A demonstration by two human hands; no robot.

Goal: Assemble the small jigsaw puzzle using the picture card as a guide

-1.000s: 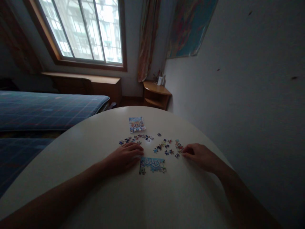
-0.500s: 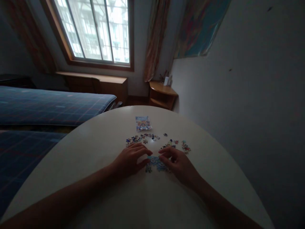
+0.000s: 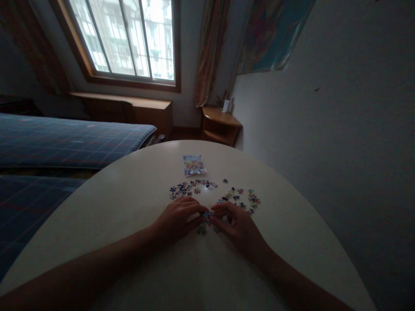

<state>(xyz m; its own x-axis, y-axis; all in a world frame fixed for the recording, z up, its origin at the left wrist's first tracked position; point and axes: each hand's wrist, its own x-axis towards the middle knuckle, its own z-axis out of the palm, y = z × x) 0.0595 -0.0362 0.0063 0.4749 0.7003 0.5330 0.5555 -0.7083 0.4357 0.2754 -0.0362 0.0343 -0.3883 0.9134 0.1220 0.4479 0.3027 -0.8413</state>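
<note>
Over the near part of the table, my left hand and my right hand meet almost fingertip to fingertip. Between them are small bluish jigsaw puzzle pieces, pinched by thumb and fingers from both sides. Fingers partly cover these pieces, so how they fit together cannot be made out. More puzzle pieces lie on the table just below the fingertips. Beyond my left hand spreads a group of dark, mixed pieces. Another loose group lies past my right hand.
A printed packet lies flat beyond the pieces on the round white table. One single piece sits apart. A bed with a blue checked mattress stands at left, a wooden corner shelf behind, and a wall at right.
My right hand has moved slightly left, closing the gap to my left hand. Both sets of fingers have come together on the bluish pieces. The view has shifted a little.
</note>
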